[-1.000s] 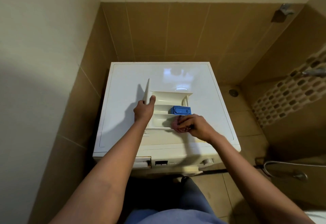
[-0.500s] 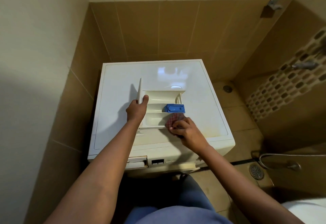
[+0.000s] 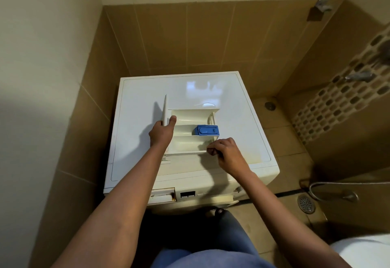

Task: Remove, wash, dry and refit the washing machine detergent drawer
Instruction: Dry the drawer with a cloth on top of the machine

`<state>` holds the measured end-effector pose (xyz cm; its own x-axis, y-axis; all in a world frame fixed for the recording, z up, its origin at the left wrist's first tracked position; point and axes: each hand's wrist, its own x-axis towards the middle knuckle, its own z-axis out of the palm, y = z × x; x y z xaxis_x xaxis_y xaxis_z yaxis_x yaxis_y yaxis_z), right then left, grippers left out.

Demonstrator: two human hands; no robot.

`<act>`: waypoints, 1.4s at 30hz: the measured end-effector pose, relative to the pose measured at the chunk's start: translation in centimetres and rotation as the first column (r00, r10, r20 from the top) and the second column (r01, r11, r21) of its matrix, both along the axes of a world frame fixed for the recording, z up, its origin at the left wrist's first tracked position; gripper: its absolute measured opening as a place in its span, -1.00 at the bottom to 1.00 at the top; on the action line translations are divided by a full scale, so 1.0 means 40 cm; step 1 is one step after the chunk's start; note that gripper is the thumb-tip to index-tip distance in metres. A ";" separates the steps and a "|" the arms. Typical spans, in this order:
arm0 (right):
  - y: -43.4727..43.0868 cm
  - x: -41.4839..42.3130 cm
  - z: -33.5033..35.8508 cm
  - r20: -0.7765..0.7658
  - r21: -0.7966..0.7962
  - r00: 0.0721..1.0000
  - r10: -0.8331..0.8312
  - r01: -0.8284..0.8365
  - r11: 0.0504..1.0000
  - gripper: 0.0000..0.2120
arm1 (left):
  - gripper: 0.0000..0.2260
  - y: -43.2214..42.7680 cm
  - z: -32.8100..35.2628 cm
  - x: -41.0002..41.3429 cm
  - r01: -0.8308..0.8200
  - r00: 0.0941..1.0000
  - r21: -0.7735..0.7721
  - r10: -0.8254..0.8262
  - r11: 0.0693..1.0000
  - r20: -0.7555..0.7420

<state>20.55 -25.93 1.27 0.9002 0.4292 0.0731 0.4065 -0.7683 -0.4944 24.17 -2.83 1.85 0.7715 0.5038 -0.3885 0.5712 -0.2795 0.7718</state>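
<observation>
The cream detergent drawer (image 3: 190, 118) lies on the white top of the washing machine (image 3: 143, 103), its open compartments facing up. A blue insert (image 3: 205, 130) sits in its middle compartment at the right. My left hand (image 3: 162, 132) grips the drawer's front panel, which stands upright at the left. My right hand (image 3: 225, 151) is at the drawer's near right corner, fingers curled round a small cloth that is almost hidden in the fist. The drawer's open slot (image 3: 162, 196) shows on the machine's front, top left.
Tiled walls close in the machine at the back and left. To the right lies floor with a drain (image 3: 306, 204), a shower hose (image 3: 329, 184) and a wall tap (image 3: 358, 76). My legs stand against the machine's front.
My right hand has slid with the cloth from the drawer's near compartment to its near right corner. The reddish cloth, visible before, is now covered by my fingers. My left hand keeps its grip.
</observation>
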 end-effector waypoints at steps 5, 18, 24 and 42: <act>-0.075 0.053 0.023 -0.154 0.117 0.964 -0.215 0.234 0.965 -0.69 | -0.57 0.001 0.001 -0.001 0.002 1.000 -0.006 -0.002 1.000 0.010; -0.014 0.095 0.013 -0.201 -0.070 0.964 -0.175 0.164 0.984 -0.69 | -0.51 0.002 -0.006 0.003 -0.007 1.000 -0.022 0.007 1.000 0.015; -0.030 0.095 0.037 -0.337 -0.189 0.936 -0.107 0.044 0.981 -0.50 | -0.45 -0.003 -0.001 0.004 -0.016 1.000 -0.012 0.016 1.000 -0.004; -0.008 0.093 0.025 -0.220 -0.285 0.961 -0.168 0.101 0.953 -0.55 | -0.47 -0.004 0.001 0.004 -0.014 1.000 -0.036 0.014 0.999 0.003</act>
